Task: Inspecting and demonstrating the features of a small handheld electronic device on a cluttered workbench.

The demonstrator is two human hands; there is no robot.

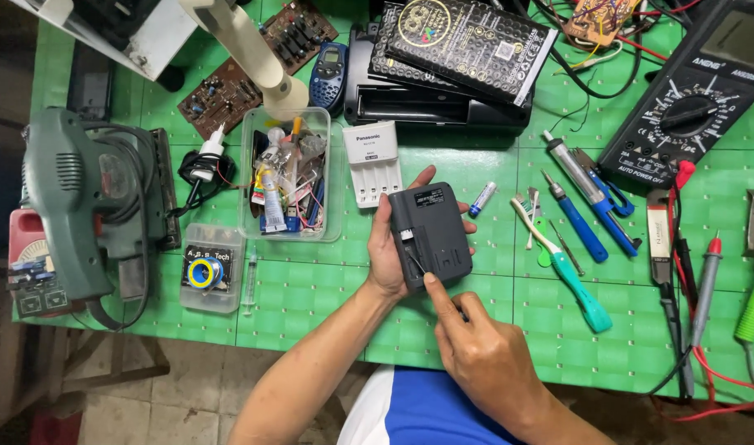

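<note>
Here the left hand (pixel 388 247) is clamped around a dark grey box-shaped device (pixel 431 235), thumb along its near-left edge and fingertips showing past its far edge, holding it just above the green table (pixel 311 305). The right hand (pixel 482 354) sits below and to the right of the device, fingers pinched together on a thin metal probe (pixel 413 262) whose tip rests in a slot on the device's left face; the index finger presses on the device's lower edge.

Just beyond the left hand's fingertips lies a white battery charger (pixel 373 163), and left of that a clear plastic tub (pixel 290 177) full of small parts and tubes. To the right of the held device, near the fingertips, lies a small blue cylindrical battery (pixel 482 199). Further right of the right hand lie a teal-handled toothbrush (pixel 562 265), blue screwdrivers (pixel 576 218) and a black multimeter (pixel 690 99) with red and black leads.
</note>
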